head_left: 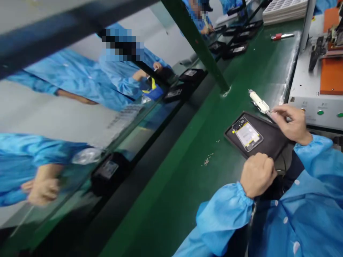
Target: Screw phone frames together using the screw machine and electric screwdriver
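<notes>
An opened smartphone [247,135], its battery and inner parts showing, lies on a dark tray [273,137] on the green bench. My right hand [291,123] is at the tray's far right side, thumb and fingers pinched on the tail end of a white electric screwdriver [259,101]. The screwdriver's tip points away from me, beyond the tray. My left hand [258,175] is closed in a loose fist at the tray's near edge, just below the phone. Its curled fingers face down, so whatever they may hold is hidden.
Tiny screws [207,161] lie scattered left of the tray. A green post [199,46] rises from the bench. At right stands a white machine [305,85]; behind are a red-handled tool [282,36] and stacked white trays [285,10]. Black trays [109,171] line the conveyor, with co-workers opposite.
</notes>
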`<state>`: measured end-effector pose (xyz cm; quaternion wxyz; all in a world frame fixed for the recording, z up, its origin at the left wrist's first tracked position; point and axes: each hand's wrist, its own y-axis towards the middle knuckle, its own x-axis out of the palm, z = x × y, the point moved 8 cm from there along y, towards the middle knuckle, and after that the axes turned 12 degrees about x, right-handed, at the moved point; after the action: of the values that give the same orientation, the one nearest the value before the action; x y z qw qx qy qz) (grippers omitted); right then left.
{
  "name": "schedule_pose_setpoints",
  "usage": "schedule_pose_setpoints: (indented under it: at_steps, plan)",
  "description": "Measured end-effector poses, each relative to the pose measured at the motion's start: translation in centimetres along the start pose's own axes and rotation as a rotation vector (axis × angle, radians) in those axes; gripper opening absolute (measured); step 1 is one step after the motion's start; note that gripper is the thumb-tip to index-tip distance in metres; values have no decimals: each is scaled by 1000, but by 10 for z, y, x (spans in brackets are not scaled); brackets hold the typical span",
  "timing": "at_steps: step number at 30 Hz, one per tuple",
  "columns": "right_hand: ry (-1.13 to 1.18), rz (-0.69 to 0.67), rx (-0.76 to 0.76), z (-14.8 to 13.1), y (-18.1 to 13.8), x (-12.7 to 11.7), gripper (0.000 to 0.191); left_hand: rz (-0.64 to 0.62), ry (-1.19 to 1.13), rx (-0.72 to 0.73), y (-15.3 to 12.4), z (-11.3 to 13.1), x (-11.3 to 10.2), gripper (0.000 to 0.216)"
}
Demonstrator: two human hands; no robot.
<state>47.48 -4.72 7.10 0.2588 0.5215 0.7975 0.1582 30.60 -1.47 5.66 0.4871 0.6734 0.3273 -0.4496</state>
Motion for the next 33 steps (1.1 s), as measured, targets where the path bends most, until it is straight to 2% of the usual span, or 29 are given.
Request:
schedule_pose_setpoints:
  at_steps: [2, 4, 5, 7, 9, 12, 14, 15, 17, 19, 22, 23, 25, 27, 28, 31, 33]
  plan:
    - [-164, -349, -221, -13, -10, 25, 36, -95, -83, -29, -3, 22, 16, 12]
    - [-326, -670, -358, -10, -32, 51, 53, -144, -254, -109, -9, 28, 25, 11]
    - [-397, -788, -399, -5, -44, 61, 61, -124, -390, -181, -13, 24, 26, 12]
    - [-500, -939, -463, 4, -62, 76, 63, 22, -730, -409, -24, 4, 20, 20]
    - [-551, -983, -527, 8, -74, 85, 55, 267, -1063, -743, -44, -29, 14, 30]
    - [-567, -878, -604, 4, -80, 88, 49, 623, -1386, -1239, -75, -65, 15, 40]
    - [-552, -773, -617, 0, -80, 87, 49, 702, -1535, -1421, -80, -76, 23, 39]
    - [-539, -733, -611, -1, -80, 87, 49, 674, -1609, -1458, -75, -79, 29, 37]
    - [-503, -687, -585, -2, -78, 88, 50, 537, -1717, -1463, -60, -81, 42, 35]
    - [-455, -703, -531, -1, -73, 88, 47, 406, -1692, -1439, -46, -85, 54, 37]
    - [-342, -700, -303, -2, -50, 73, 46, 367, -1481, -1325, -33, -93, 55, 43]
    - [-296, -654, -189, -4, -38, 63, 52, 362, -1390, -1246, -28, -94, 51, 44]
    - [-205, -530, 27, -9, -16, 38, 79, 312, -1162, -1048, -15, -92, 39, 41]
    - [-130, -427, 172, -17, -1, 16, 106, 240, -909, -835, 5, -82, 25, 34]
    - [-102, -377, 214, -21, 4, 5, 111, 211, -813, -740, 19, -74, 20, 31]
    - [-87, -175, 215, -30, 19, -35, 99, 173, -726, -485, 66, -42, 12, 29]
    - [-155, -47, 128, -33, 30, -77, 87, 131, -781, -319, 92, -21, 13, 35]
